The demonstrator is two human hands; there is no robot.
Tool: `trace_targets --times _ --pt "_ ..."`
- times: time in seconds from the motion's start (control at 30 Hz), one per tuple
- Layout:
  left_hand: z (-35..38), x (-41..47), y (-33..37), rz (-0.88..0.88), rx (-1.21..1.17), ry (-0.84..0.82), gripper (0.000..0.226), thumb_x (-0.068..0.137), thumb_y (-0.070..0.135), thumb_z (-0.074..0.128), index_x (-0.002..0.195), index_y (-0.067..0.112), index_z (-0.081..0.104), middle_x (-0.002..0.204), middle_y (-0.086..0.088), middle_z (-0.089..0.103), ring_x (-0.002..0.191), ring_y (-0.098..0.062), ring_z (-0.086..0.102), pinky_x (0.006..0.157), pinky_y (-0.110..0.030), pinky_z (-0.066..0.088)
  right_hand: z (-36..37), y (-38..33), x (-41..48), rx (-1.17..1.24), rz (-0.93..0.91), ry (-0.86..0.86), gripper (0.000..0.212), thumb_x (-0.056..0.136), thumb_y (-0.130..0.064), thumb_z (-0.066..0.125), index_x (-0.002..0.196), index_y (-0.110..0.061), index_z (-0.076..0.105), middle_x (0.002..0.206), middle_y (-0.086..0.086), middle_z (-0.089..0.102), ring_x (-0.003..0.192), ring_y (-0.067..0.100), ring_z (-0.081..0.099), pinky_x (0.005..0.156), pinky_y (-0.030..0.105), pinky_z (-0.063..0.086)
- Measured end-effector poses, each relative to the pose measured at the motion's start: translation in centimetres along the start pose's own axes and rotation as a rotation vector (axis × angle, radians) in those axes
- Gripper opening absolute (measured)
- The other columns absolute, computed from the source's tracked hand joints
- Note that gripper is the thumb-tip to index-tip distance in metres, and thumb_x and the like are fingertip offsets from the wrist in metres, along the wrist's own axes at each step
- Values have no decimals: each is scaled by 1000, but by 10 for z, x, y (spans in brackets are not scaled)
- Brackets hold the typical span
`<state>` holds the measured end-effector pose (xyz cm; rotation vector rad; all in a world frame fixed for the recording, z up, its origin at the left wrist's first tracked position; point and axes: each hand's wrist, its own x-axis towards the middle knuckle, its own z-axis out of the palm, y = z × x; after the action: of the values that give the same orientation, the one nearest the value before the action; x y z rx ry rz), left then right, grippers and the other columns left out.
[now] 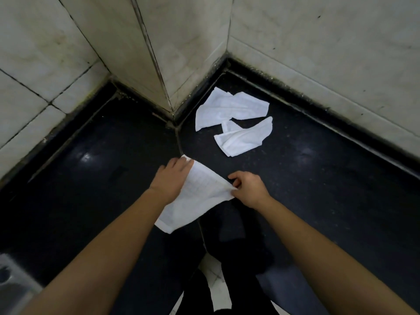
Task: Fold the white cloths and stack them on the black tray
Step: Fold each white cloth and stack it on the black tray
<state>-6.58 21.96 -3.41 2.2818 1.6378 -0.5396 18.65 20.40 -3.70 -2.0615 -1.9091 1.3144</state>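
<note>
White cloth is held taut above the table, nearer than the wall corner. The left hand pinches its top corner and the right hand its side edge, probably squaring it for folding. Two loose cloths lie right of that corner.

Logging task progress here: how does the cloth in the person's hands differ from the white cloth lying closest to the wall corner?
The held cloth is gripped by the left hand and right hand; the corner cloth lies untouched on the black surface. The held cloth is stretched out nearly flat, while the corner cloth is crumpled with overlapping flaps. Both are white, and neither is neatly folded.
</note>
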Motion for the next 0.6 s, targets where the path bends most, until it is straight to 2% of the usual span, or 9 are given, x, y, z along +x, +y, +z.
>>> trace_targets --times 0.07,0.13,0.27,0.4,0.5,0.57,0.6 --pt "7 -11 0 -43 -5 6 78 93 4 51 157 22 11 150 -9 36 134 -28 39 107 -42 40 -3 0 -5 4 21 -3 50 83 -7 72 130 -21 63 103 -5 65 88 10 60 80 18 49" --pt "10 -25 -4 -89 -88 -54 69 95 9 50 155 26 21 144 -7 46 127 -26 48 103 -39 43 -9 -5 -10 13 23 -16 44 84 -8 71 126 -21 67 103 -5 67 91 10 63 83 20 52" --pt "7 -57 -13 -169 -266 -268 65 94 10 52 151 30 29 135 -6 55 116 -26 57 91 -37 50 -20 -26 -18 -37 -40 -60 21 87 -13 71 99 -29 77 99 -8 71 90 9 65 80 23 54" --pt "5 -86 -17 -187 -230 -332 34 93 10 50 122 22 61 120 -3 63 103 -21 61 83 -32 50 -26 -49 -31 -107 -136 -76 14 90 -17 70 93 -29 76 96 -8 68 92 10 65 77 20 49" --pt "1 -105 -17 -226 -264 -253 24 91 12 52 114 18 59 122 -4 54 100 -22 60 83 -33 52 -30 -64 -42 -145 -185 -78 13 90 -17 70 94 -28 76 96 -7 68 90 10 64 76 20 49" --pt "-10 -113 -22 -235 -361 -174 14 88 19 58 100 20 50 120 -2 44 89 -21 58 73 -30 50 -36 -73 -47 -156 -210 -67 11 89 -18 71 95 -27 75 92 -6 68 85 9 64 73 20 49" --pt "-17 -117 -24 -219 -438 -161 18 85 25 62 93 21 47 117 -1 41 85 -19 56 68 -29 47 -39 -77 -49 -156 -224 -65 10 88 -19 72 95 -26 75 89 -7 67 82 8 64 71 20 49"
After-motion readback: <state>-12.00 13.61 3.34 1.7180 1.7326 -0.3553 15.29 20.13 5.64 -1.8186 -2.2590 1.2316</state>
